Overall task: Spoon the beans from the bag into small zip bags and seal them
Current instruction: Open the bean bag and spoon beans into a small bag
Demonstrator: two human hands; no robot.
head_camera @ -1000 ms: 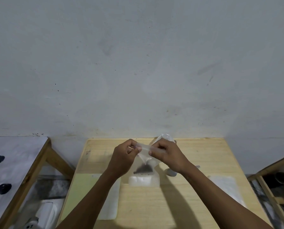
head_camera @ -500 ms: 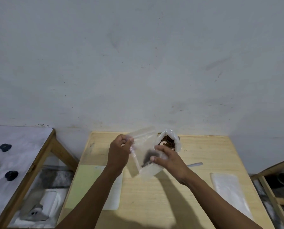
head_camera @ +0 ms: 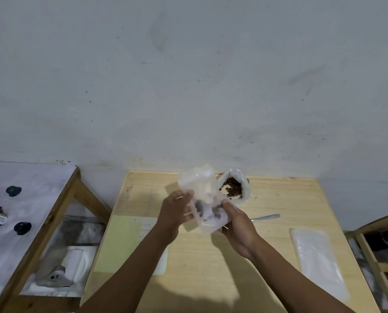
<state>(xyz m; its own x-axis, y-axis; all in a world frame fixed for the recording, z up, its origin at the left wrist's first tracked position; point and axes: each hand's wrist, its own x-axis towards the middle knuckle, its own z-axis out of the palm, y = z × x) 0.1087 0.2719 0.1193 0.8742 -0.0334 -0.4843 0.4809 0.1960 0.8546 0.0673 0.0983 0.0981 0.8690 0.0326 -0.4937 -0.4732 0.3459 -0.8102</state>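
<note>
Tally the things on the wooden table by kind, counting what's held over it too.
Small zip bag, held by both hands: 1
Open bag of beans: 1
Spoon: 1
Stack of empty zip bags: 1
Paper sheets: 2
Total: 6

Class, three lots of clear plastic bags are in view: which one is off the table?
The small zip bag with a few beans, gripped by both hands. The open bean bag stands and the flat bags lie on the table.
</note>
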